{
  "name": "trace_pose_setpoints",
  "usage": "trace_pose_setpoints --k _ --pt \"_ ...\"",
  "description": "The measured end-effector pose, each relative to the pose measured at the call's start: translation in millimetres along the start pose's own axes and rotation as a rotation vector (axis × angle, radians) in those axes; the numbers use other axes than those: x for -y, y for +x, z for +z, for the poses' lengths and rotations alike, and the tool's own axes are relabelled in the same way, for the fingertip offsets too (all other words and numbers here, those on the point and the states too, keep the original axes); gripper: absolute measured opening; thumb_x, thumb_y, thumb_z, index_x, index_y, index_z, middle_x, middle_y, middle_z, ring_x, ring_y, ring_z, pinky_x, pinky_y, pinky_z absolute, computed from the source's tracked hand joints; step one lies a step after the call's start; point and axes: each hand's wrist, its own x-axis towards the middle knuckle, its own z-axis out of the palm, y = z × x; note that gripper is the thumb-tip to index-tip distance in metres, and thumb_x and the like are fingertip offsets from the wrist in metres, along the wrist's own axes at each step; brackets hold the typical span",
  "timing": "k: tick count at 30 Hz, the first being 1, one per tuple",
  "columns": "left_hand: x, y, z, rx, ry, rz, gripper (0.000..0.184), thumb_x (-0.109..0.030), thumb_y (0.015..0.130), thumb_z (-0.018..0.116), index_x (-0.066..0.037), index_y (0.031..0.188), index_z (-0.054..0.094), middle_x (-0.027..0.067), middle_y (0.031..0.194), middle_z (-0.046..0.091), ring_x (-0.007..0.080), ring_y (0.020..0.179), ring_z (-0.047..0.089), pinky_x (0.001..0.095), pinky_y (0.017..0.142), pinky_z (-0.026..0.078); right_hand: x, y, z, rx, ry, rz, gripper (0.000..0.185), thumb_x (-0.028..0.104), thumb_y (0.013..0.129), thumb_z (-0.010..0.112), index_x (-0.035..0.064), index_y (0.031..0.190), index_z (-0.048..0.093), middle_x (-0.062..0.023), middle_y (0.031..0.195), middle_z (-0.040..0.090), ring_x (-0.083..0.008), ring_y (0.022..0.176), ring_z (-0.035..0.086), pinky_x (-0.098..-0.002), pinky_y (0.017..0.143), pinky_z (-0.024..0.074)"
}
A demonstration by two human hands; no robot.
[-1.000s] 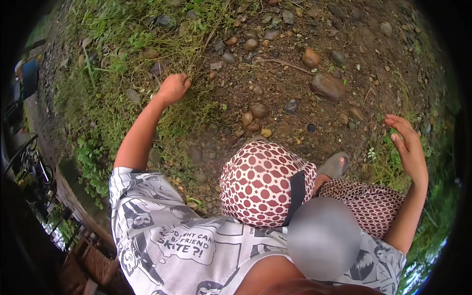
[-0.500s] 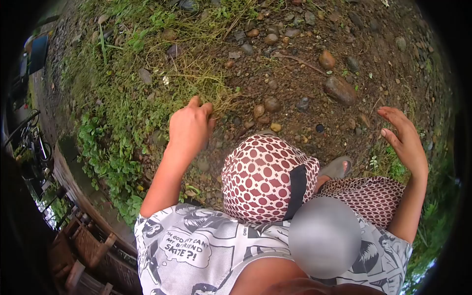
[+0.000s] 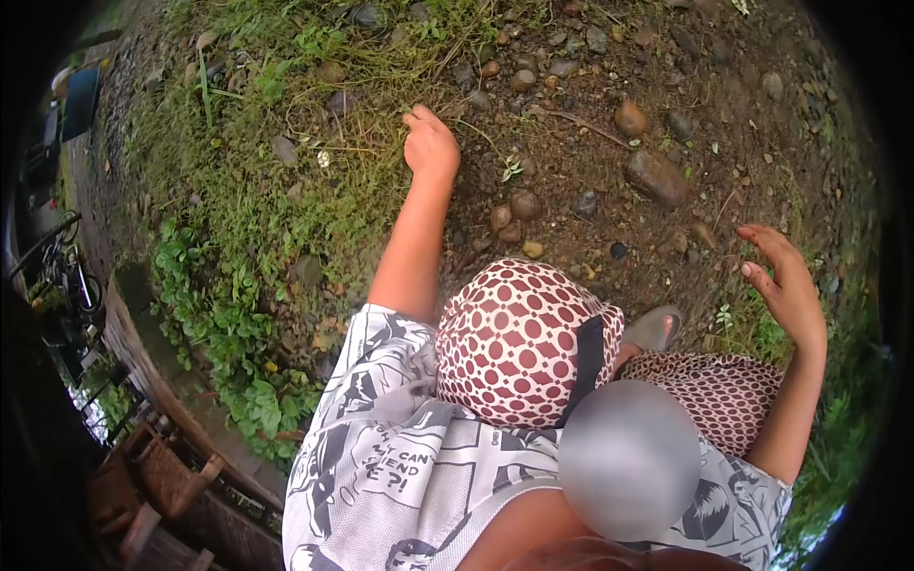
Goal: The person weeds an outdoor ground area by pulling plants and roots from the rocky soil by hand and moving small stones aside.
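Reaching farther out, the left hand (image 3: 431,145) is curling at the edge of the weeds (image 3: 357,167), its grasp impossible to tell, bringing work nearer the stony soil (image 3: 564,171), where a leafy sprig (image 3: 512,170) is newly showing, while the right hand (image 3: 788,281) is hanging released.

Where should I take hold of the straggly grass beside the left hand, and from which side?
Take the straggly grass low on its stems, probably from its right edge, where the left hand is. The thin stems sprawl low and tangled, so gathering several together seems surest; the more open stony soil on that side leaves room to come in.
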Motion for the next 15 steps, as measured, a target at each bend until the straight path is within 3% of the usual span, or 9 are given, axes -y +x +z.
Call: trace_pose_setpoints --k 5,8,12,15 --pt "7.3 1.0 -4.2 0.054 0.106 -0.03 0.046 -0.01 0.086 0.051 0.014 0.123 0.037 0.037 0.128 0.043 0.0378 0.091 0.065 0.0386 0.072 0.056 -2.3 -1.3 -1.3 -0.018 -0.04 -0.004 0.041 0.018 0.082 0.065 0.0051 0.121 0.057 -0.0137 0.124 0.056 -0.0325 0.118 0.049 -0.0402 0.1 0.038" --pt "17.6 9.5 5.9 0.15 0.149 -0.073 0.046 -0.021 0.083 0.06 0.009 0.113 0.043 0.0313 0.117 0.05 0.0389 0.096 0.062 0.0409 0.082 0.053 -3.7 0.2 -0.9 -0.031 -0.061 -0.017 0.041 0.019 0.082 0.065 0.0047 0.12 0.057 -0.0136 0.125 0.056 -0.0317 0.118 0.049 -0.0399 0.101 0.0375" --pt "13.6 19.8 -12.8 0.264 0.137 -0.026 0.034 -0.015 0.082 0.055 0.01 0.106 0.056 0.0235 0.105 0.064 0.0336 0.097 0.065 0.0395 0.081 0.053 -5.7 4.3 -0.9 -0.039 -0.074 -0.029 0.042 0.021 0.083 0.065 0.0043 0.12 0.057 -0.0142 0.123 0.057 -0.0317 0.118 0.049 -0.0399 0.101 0.0371" --pt "8.1 25.3 -28.7 0.373 0.309 0.076 0.028 -0.011 0.083 0.053 0.002 0.106 0.062 0.0181 0.104 0.067 0.0324 0.096 0.066 0.0389 0.08 0.054 -9.2 3.4 -1.1 -0.04 -0.062 -0.034 0.042 0.022 0.083 0.065 0.0042 0.12 0.058 -0.015 0.121 0.057 -0.032 0.118 0.049 -0.0399 0.1 0.0373"
